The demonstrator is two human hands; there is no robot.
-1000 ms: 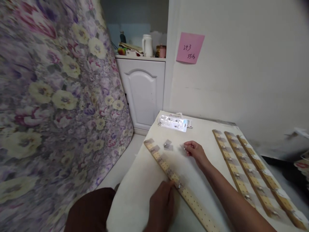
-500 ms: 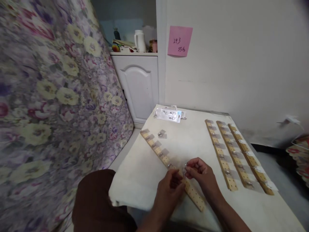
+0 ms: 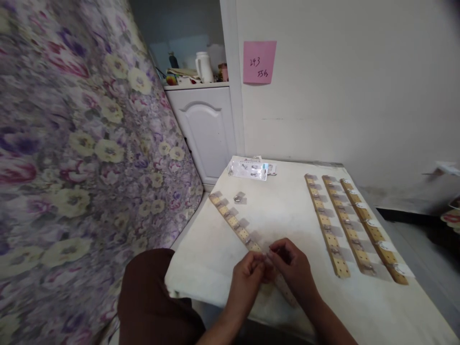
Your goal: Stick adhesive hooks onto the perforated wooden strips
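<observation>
A long perforated wooden strip lies diagonally on the white table, with small clear packets hung along it. My left hand and my right hand meet over its near end, fingers pinched together on a small clear packet I can barely make out. Both hands touch the strip. A loose small packet with a metal piece lies beside the strip's far end.
Three more wooden strips filled with packets lie side by side at the right. A clear blister pack rests at the table's far edge. A floral cloth hangs at left; a white cabinet and pink note stand behind.
My right hand came back from the middle of the table to the strip's near end and joined my left hand there. The view tilted and shifted a little.
</observation>
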